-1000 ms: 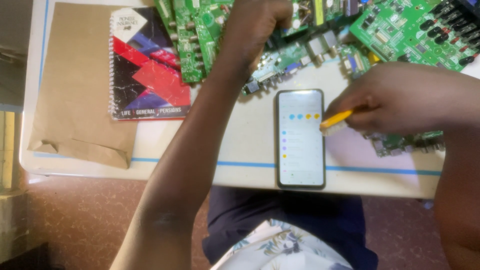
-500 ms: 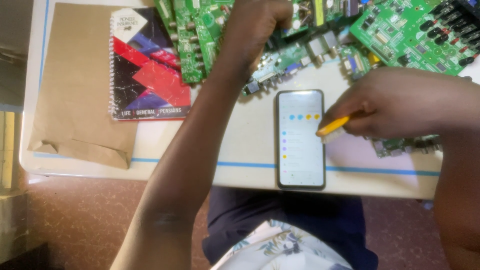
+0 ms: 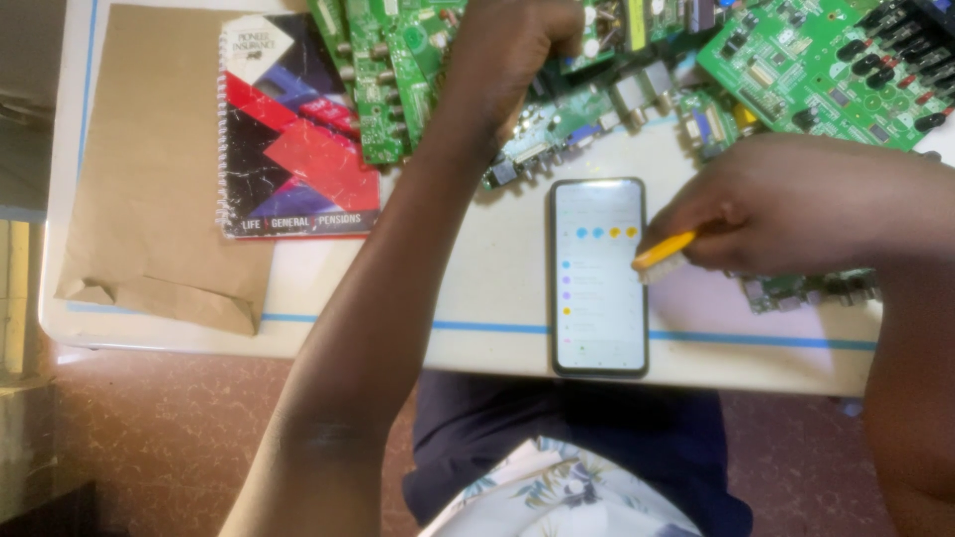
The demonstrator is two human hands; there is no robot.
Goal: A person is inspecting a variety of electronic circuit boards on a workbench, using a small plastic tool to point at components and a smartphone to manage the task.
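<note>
A white table [image 3: 477, 328] edged with a blue line stands over reddish floor [image 3: 169, 438] — brown envelope [image 3: 149, 169] and spiral notebook [image 3: 293, 129] upper left — while the right hand [image 3: 796, 204] pinches a yellow tool [image 3: 665, 249] beside the phone [image 3: 598, 275], and the left hand [image 3: 512, 50] is closed on green circuit boards [image 3: 398, 70].

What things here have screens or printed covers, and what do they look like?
Phone: flat on the table's near edge, black rectangle, lit white screen with blue, yellow and purple dots.
Notebook: left of the circuit boards, spiral-bound, black cover with red and blue shapes.
Envelope: far left, plain brown.
</note>
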